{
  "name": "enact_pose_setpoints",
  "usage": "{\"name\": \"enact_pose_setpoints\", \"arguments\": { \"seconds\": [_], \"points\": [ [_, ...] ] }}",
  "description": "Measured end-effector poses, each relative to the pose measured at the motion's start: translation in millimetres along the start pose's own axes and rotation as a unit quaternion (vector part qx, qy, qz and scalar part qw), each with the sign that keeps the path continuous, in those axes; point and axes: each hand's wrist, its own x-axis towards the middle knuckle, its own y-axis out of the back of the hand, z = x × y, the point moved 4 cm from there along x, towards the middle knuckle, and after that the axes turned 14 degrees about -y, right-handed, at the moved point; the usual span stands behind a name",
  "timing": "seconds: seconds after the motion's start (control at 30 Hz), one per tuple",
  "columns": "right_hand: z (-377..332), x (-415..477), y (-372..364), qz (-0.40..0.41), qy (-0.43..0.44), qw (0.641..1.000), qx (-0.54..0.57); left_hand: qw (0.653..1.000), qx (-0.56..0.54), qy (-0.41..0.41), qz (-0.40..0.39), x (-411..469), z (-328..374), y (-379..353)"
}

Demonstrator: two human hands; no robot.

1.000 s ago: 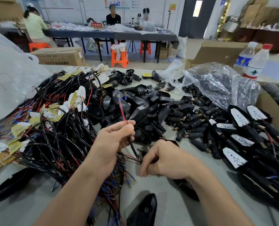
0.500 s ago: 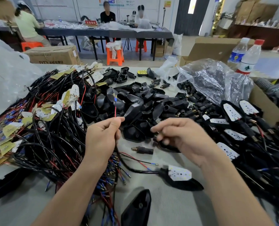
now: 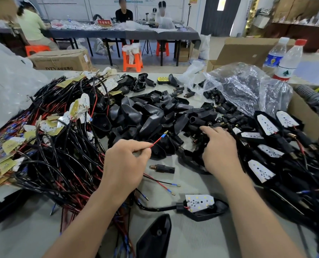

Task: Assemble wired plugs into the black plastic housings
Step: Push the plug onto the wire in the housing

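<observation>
Above the table (image 3: 20,238), left hand (image 3: 125,162) pinches a red wire (image 3: 156,142); right hand (image 3: 220,152), fingers (image 3: 206,129) extended, touches loose plugs (image 3: 227,121).

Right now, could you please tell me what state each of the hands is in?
Left hand: pinching the red wire.
Right hand: open, touching the plugs, holding nothing.

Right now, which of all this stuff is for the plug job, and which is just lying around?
For the job: left hand pinching the thin red wire with a brass tip; right hand touching the small black barrel plugs; heap of black plastic housings.
Just lying about: two clear plastic water bottles; brown cardboard box; orange plastic stool.
</observation>
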Motion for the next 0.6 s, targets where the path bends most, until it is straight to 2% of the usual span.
{"name": "enact_pose_setpoints", "arguments": {
  "seconds": [0.23, 0.3, 0.33, 0.4, 0.43, 0.47, 0.6],
  "points": [
    [-1, -6, 13, 0.038, -0.001, 0.989, 0.143, 0.999, 0.002, 0.023, 0.032, -2, 5, 3],
    [-3, -13, 24, 0.080, -0.032, 0.962, 0.261, 0.998, 0.019, 0.009, 0.060, -4, 10, 6],
    [-4, -16, 26, 0.070, -0.061, 0.934, 0.346, 0.997, 0.026, 0.000, 0.074, -4, 11, 7],
    [-18, -22, 23, -0.031, -0.099, 0.841, 0.531, 0.995, 0.031, -0.008, 0.095, -3, 12, 11],
    [-27, -26, 19, -0.094, -0.106, 0.795, 0.590, 0.995, 0.028, -0.006, 0.097, -3, 11, 11],
    [-35, -29, 16, -0.141, -0.105, 0.771, 0.612, 0.995, 0.023, -0.003, 0.094, -2, 9, 11],
    [-50, -42, 3, -0.233, -0.084, 0.797, 0.551, 0.998, 0.011, -0.011, 0.066, -1, 3, 7]
  ]
}}
